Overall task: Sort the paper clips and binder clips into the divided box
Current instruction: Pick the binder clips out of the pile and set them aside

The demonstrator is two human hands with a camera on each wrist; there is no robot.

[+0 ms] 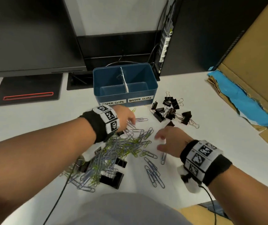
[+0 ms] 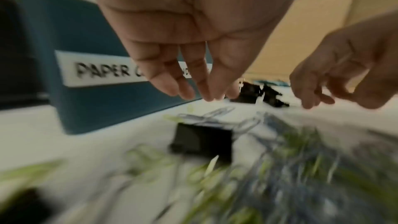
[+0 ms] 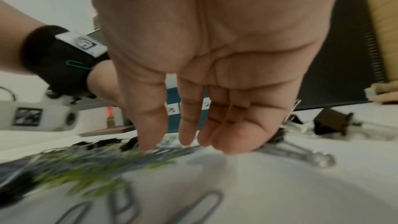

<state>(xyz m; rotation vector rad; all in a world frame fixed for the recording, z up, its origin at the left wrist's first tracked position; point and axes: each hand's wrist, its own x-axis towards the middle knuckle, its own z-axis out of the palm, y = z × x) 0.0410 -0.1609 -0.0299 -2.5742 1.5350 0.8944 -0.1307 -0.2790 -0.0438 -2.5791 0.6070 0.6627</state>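
Observation:
A blue divided box stands at the back of the white desk, labelled PAPER CLIPS on its left half and BINDER CLIPS on its right; both halves look empty. A heap of blue and green paper clips lies in front of it, with a few black binder clips mixed in. More binder clips are grouped to the right of the box. My left hand hovers over the heap's far edge, fingers straight and empty. My right hand hangs over the heap's right edge, fingers extended, holding nothing.
A monitor base sits at the back left, and a black computer case stands behind the box. Torn cardboard with blue tape lies along the right. A few loose paper clips lie near the front of the desk.

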